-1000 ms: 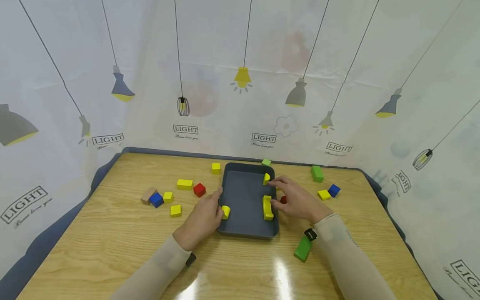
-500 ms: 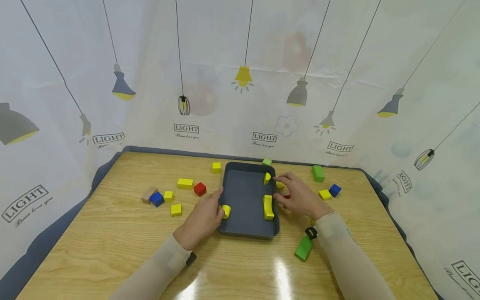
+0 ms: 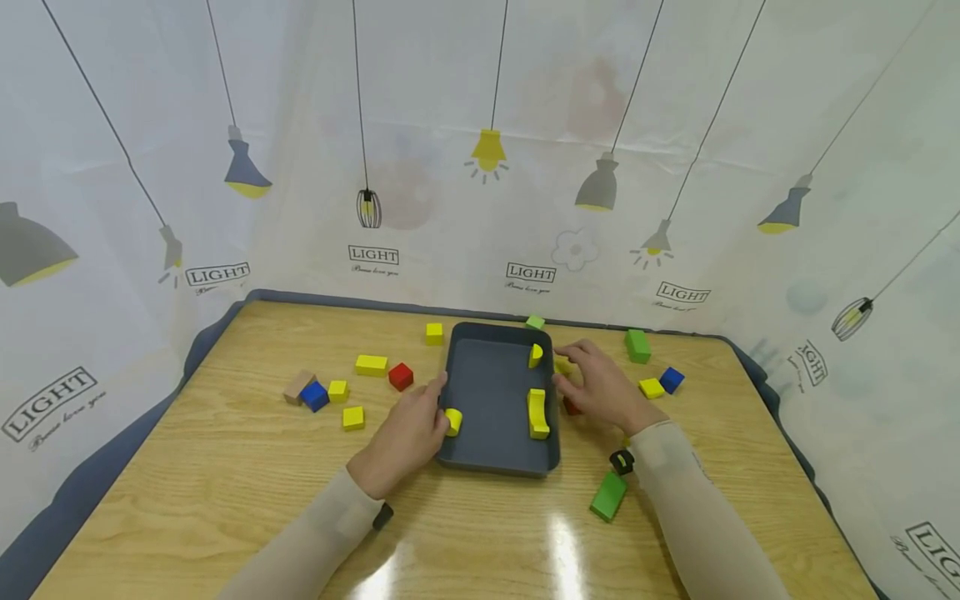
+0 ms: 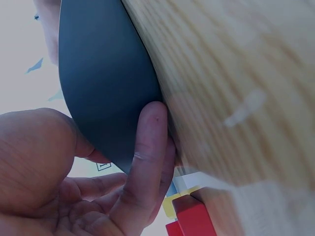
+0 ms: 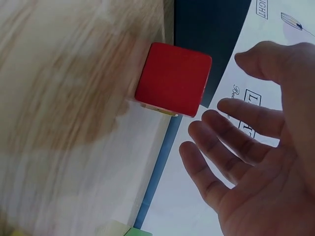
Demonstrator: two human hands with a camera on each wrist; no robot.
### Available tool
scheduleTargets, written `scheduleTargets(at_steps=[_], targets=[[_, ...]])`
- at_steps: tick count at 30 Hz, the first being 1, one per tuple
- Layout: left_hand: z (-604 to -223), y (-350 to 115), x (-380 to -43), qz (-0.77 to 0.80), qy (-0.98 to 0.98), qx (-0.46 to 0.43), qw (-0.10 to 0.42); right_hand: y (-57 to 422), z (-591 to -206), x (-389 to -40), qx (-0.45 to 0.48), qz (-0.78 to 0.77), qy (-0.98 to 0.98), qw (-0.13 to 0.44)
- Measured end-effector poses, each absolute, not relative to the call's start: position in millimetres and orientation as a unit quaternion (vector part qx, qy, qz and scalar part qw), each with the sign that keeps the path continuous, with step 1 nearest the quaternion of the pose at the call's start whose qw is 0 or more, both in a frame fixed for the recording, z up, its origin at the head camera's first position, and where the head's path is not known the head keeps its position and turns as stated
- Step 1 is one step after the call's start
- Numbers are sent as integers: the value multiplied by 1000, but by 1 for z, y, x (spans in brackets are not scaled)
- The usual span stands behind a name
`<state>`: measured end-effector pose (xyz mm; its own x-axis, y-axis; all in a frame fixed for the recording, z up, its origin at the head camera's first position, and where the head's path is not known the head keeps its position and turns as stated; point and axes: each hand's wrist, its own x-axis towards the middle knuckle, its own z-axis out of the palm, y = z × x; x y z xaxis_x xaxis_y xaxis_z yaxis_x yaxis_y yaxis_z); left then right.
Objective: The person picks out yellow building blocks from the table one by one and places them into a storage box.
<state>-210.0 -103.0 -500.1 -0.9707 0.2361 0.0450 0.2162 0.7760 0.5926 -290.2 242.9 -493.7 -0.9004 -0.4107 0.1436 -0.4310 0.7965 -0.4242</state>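
Observation:
A dark grey tray (image 3: 487, 375) lies on the wooden table. My left hand (image 3: 401, 433) grips its left rim; in the left wrist view fingers (image 4: 147, 157) lie along the tray's outer wall (image 4: 103, 73). Inside the tray are a yellow rounded block (image 3: 453, 421) by the left thumb, a yellow arch block (image 3: 537, 414) and a yellow half-round block (image 3: 536, 357) along the right wall. My right hand (image 3: 603, 390), fingers loosely bent and holding nothing, hovers just outside the right wall. A red cube (image 5: 173, 78) sits beneath it, partly hidden in the head view.
To the tray's left lie a red cube (image 3: 401, 377), a blue cube (image 3: 315, 396), a plain wooden block (image 3: 298, 387) and several yellow blocks. Green blocks (image 3: 637, 346), a blue cube (image 3: 672, 380) and a yellow block (image 3: 651, 388) lie right. Another green block (image 3: 608, 497) is near the right wrist.
My right hand has drawn back from the yellow blocks inside the tray to outside its right wall. The left hand keeps its grip on the tray, and the blocks stay put.

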Motion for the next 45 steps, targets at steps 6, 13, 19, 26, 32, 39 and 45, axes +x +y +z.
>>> scheduleTargets(at_steps=[6,13,19,26,32,39,45], targets=[[-500,-103,-210,311,942,121,16,242,-494,-292,204,225,-952,27],[-501,-104,-211,311,942,122,17,240,-493,-296,181,217,-959,4],[-501,-104,-210,312,942,123,15,238,-492,-301,178,203,-963,-16],[-501,-104,-210,314,941,126,13,235,-489,-308,169,191,-967,-33],[-501,-104,-210,313,942,125,17,230,-488,-313,169,186,-967,-41],[-501,-104,-210,312,942,123,17,227,-489,-316,180,178,-966,-49],[-500,-104,-211,308,943,121,16,228,-491,-319,187,176,-965,-57]])
